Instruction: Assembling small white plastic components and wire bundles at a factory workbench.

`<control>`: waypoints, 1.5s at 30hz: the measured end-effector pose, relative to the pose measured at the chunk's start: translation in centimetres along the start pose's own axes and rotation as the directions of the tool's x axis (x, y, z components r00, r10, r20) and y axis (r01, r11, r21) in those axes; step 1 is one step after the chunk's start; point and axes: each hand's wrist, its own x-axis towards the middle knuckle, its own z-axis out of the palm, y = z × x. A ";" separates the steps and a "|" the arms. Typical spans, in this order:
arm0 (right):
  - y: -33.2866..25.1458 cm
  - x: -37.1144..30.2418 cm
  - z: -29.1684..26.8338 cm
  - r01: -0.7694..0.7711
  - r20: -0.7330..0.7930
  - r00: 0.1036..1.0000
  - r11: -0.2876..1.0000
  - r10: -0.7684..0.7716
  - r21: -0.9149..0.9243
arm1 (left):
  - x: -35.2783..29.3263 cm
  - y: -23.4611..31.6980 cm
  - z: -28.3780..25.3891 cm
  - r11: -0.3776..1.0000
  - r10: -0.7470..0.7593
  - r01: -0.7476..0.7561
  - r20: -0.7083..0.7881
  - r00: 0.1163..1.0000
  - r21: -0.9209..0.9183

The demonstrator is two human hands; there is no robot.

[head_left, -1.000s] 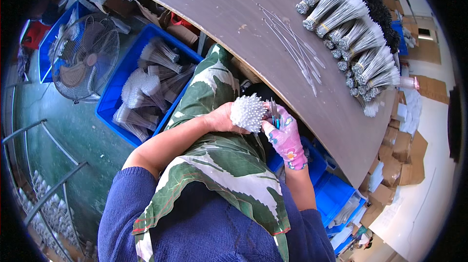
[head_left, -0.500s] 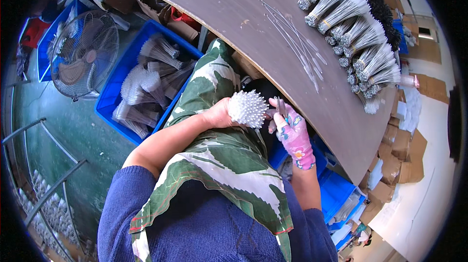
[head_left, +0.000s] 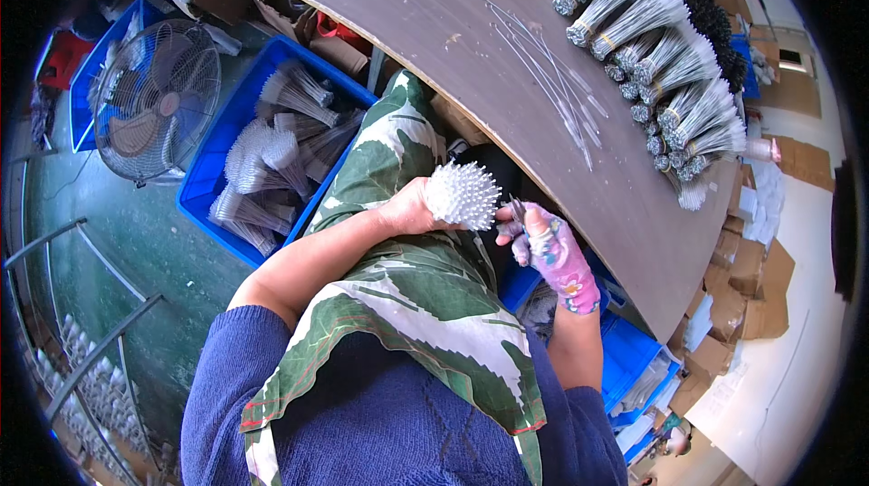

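Above my lap, my left hand point(head_left: 409, 207) is bare and closed round a thick bundle of thin wire brushes point(head_left: 463, 196), whose white tips face up in a dome. Just to its right is my right hand point(head_left: 549, 246), in a pink flowered glove with bare fingertips. Its fingers are closed on a small dark metal tool point(head_left: 517, 209) that looks like snips. The tool's point is close to the bundle but apart from it. The lower part of the bundle is hidden by my left hand.
Several loose wire brushes point(head_left: 548, 70) lie on the brown table point(head_left: 407, 6), with tied brush bundles point(head_left: 665, 61) piled at its far right. A blue bin point(head_left: 199, 187) of brush bundles and a fan point(head_left: 158, 106) stand at left. Blue bins point(head_left: 625, 350) sit lower right.
My right hand has moved slightly right and down, away from the bundle, and its wrist has turned. The left hand and bundle have hardly shifted.
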 end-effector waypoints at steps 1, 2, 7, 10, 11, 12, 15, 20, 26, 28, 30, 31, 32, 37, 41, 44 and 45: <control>-0.5 -0.2 -0.2 -0.070 0.027 0.997 0.994 0.068 0.083 | 0.1 0.2 -0.1 1.000 -0.006 0.006 -0.001 1.000 -0.002; -0.6 -0.4 -0.5 -0.071 0.024 0.997 0.994 0.069 0.084 | 0.2 0.4 -0.1 1.000 -0.005 0.005 0.001 1.000 -0.004; -1.9 -0.9 -1.2 -0.049 0.099 0.993 0.988 0.064 -0.145 | 0.5 0.2 0.0 0.977 0.125 -0.102 -0.117 0.985 0.185; -2.3 -0.9 -1.2 -0.019 0.102 0.994 0.972 0.044 -0.233 | 0.7 0.0 0.0 0.966 0.146 -0.119 -0.106 0.984 0.228; -2.6 -0.7 -1.2 -0.034 0.091 0.994 0.953 0.064 -0.300 | 0.7 0.1 0.0 0.967 0.146 -0.119 -0.106 0.984 0.227; -2.8 -0.6 -1.1 -0.048 0.078 0.994 0.930 0.082 -0.366 | 0.7 0.1 0.0 0.966 0.148 -0.120 -0.107 0.983 0.230; -3.0 -0.3 -0.9 -0.034 0.076 0.995 0.910 0.071 -0.412 | 0.7 0.3 0.0 0.975 0.130 -0.105 -0.116 0.985 0.197; -3.0 0.1 -0.8 -0.040 0.070 0.995 0.901 0.078 -0.433 | 0.6 0.1 0.2 0.989 0.109 -0.094 -0.129 0.986 0.112; -3.2 0.2 -0.7 -0.049 0.066 0.995 0.918 0.081 -0.393 | 0.6 -0.3 0.6 0.999 0.042 -0.039 -0.133 0.990 0.025; -3.2 0.0 -0.5 -0.070 0.071 0.992 0.934 0.100 -0.350 | 0.6 -0.2 0.7 1.000 0.022 -0.022 -0.163 0.986 -0.002; -3.4 -0.4 -0.3 -0.132 0.068 0.985 0.951 0.156 -0.280 | 0.5 -0.3 0.7 1.000 0.015 -0.016 -0.172 0.985 -0.004; -3.3 -0.5 -0.2 -0.130 0.084 0.984 0.952 0.159 -0.277 | 0.6 -0.2 0.6 1.000 0.011 -0.012 -0.177 0.984 -0.008; -3.2 -0.4 -0.2 -0.131 0.085 0.983 0.952 0.160 -0.277 | 0.6 -0.2 0.6 1.000 0.010 -0.011 -0.177 0.984 -0.008; -2.3 -0.1 -0.3 -0.142 0.121 0.977 0.960 0.174 -0.240 | 0.7 0.7 0.3 0.994 -0.086 0.071 -0.194 0.977 -0.084; -2.3 -0.1 -0.2 -0.119 0.153 0.981 0.993 0.118 -0.003 | 1.3 2.4 -0.6 0.994 -0.059 0.036 -0.235 0.970 -0.100; -1.0 0.5 0.0 0.214 0.024 0.976 0.976 -0.215 0.030 | 2.5 3.8 -1.3 0.968 -0.153 0.089 -0.270 0.951 -0.234; -0.8 0.7 0.3 0.308 -0.109 0.946 0.951 -0.304 0.020 | 3.0 4.3 -1.4 0.964 -0.176 0.109 -0.272 0.946 -0.245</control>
